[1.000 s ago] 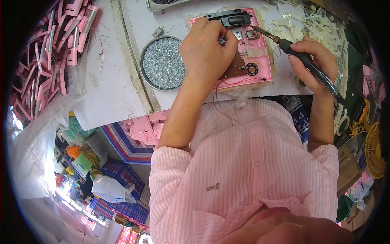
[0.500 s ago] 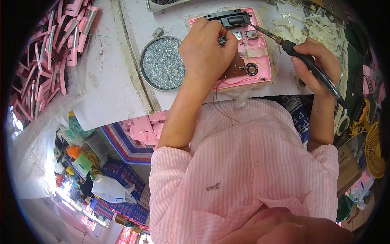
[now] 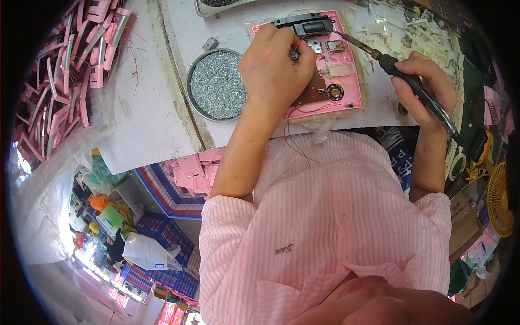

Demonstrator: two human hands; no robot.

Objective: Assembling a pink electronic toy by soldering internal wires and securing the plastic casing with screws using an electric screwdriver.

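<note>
A pink plastic casing [image 3: 319, 110] lies open on the table in front of me, with a round speaker [image 3: 335, 92], a brown board [image 3: 310, 92] and thin wires in it. Across its far end sits a black plastic part [image 3: 311, 27]. My left hand [image 3: 279, 67] rests over the casing's left side, fingers closed beside the black part; a red wire shows at the fingertips, but their grip is hidden. My right hand [image 3: 428, 84] grips a soldering iron [image 3: 401, 70] by its black handle. Its tip points left, close to the black part's right end.
Left of the casing stands a round tin [image 3: 190, 89] full of small silvery screws. Pink parts with wires [image 3: 70, 70] are heaped at far left, white plastic pieces [image 3: 417, 38] at far right. A striped basket [image 3: 162, 189] holds pink pieces below the table edge.
My right hand and the soldering iron have shifted slightly to the right. My left hand stays almost still over the casing.
</note>
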